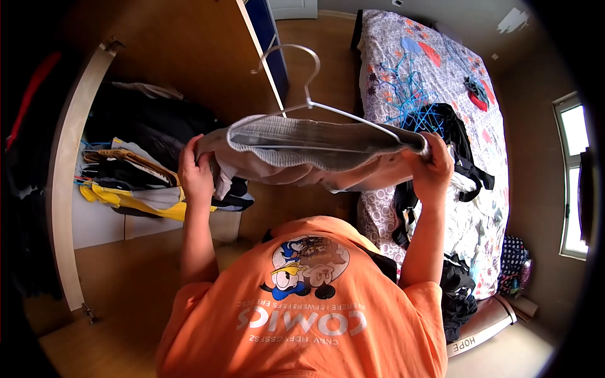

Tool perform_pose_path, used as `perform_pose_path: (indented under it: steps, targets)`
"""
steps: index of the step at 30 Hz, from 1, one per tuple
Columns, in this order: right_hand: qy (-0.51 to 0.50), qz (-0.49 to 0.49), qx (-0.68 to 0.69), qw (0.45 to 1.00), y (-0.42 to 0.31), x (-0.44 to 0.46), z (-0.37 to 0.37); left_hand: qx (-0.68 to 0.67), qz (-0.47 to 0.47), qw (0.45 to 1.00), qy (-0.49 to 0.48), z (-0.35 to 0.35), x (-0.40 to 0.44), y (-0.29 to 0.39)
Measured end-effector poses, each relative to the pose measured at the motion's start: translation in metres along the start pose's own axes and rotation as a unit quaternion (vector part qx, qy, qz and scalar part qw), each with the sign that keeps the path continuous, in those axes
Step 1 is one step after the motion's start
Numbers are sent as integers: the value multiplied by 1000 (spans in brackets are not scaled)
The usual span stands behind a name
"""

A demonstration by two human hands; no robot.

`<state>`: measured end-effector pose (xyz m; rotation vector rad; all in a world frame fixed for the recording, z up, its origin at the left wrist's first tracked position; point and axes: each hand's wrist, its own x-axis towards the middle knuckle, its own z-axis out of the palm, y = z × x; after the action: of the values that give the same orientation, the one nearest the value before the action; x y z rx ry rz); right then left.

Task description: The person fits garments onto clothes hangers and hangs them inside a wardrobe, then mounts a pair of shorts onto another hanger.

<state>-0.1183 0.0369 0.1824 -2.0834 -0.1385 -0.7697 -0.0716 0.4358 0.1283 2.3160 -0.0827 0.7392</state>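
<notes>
Both of my hands hold up a light grey and pinkish garment point(265, 170) by its wide ribbed elastic waistband, probably trousers or shorts; the lower part cannot be made out. A metal clothes hanger point(343, 113) sits with its shoulders inside the waistband opening, its hook pointing up and away from me. At the left end of the waistband, my left hand point(196, 173) is closed on the fabric. My right hand point(433, 167) grips the opposite end, thumb over the edge near the hanger's right corner.
On the left stands an open wardrobe point(66, 183) with hanging clothes point(132, 173). A bed point(378, 57) with a patterned cover is on the right, bearing a pile of blue hangers point(406, 91) and dark clothes point(463, 151). A box point(482, 331) stands at the bed's near end.
</notes>
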Motion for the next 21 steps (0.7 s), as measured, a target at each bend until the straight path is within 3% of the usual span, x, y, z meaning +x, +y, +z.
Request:
perform_pose_path:
  steps: [2,7,10,11,13,17,19,21]
  targets:
    - [-3,16,12,1000,10,-5,-11,40,85,995,-20,-6,3,5]
    - [-16,99,121,987,27,-19,-37,-21,123,989,-79,-24,14,13]
    - [-24,99,147,984,32,-24,-49,-225,22,925,-305,-38,19,-9]
    - [-27,92,147,985,34,-25,-51,-225,23,925,-305,-38,16,-17]
    - [-29,86,146,985,33,-27,-52,-388,-181,842,-327,-38,6,-31]
    - [-3,107,176,979,25,-29,-50,-551,-214,746,-305,-29,-3,-41]
    - [0,106,178,978,24,-32,-52,-524,-231,770,-281,-23,1,-12]
    - [1,97,191,977,27,-35,-53,-326,-24,922,-209,-14,10,13]
